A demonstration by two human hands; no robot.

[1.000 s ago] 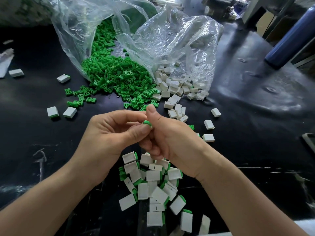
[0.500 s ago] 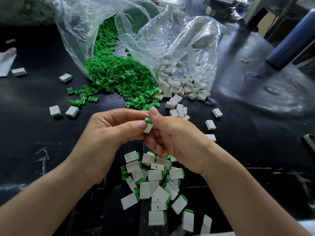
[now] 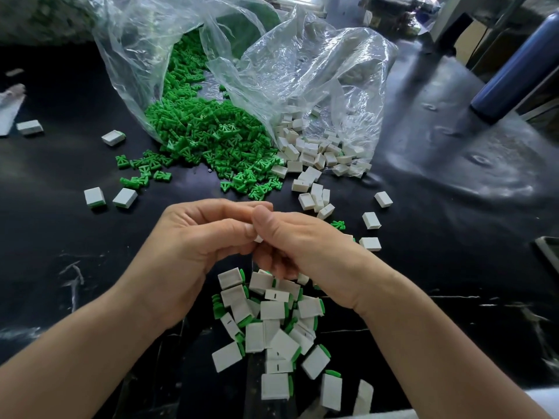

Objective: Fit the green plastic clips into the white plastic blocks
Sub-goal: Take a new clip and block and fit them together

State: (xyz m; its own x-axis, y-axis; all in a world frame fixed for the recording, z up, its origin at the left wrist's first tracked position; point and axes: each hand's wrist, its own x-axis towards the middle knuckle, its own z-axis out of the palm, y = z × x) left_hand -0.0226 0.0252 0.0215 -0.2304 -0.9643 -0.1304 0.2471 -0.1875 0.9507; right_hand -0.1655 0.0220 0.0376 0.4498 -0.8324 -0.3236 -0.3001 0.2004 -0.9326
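My left hand (image 3: 193, 240) and my right hand (image 3: 299, 249) meet above the black table, fingertips together. Between them they pinch a white block (image 3: 258, 239); only a small corner of it shows, and any green clip in it is hidden. Below the hands lies a pile of white blocks with green clips fitted (image 3: 272, 325). A heap of loose green clips (image 3: 211, 137) spills from a clear bag. Loose white blocks (image 3: 311, 152) spill from a second clear bag beside it.
The two clear plastic bags (image 3: 302, 71) lie open at the back of the black table (image 3: 453, 207). Stray white blocks (image 3: 124, 197) and green clips (image 3: 142, 169) sit at the left, more blocks (image 3: 370, 220) at the right. A blue cylinder (image 3: 520, 65) stands far right.
The green clip tip seen above the block earlier is no longer visible; the thumbs have closed over the block, and the hands have dropped slightly.
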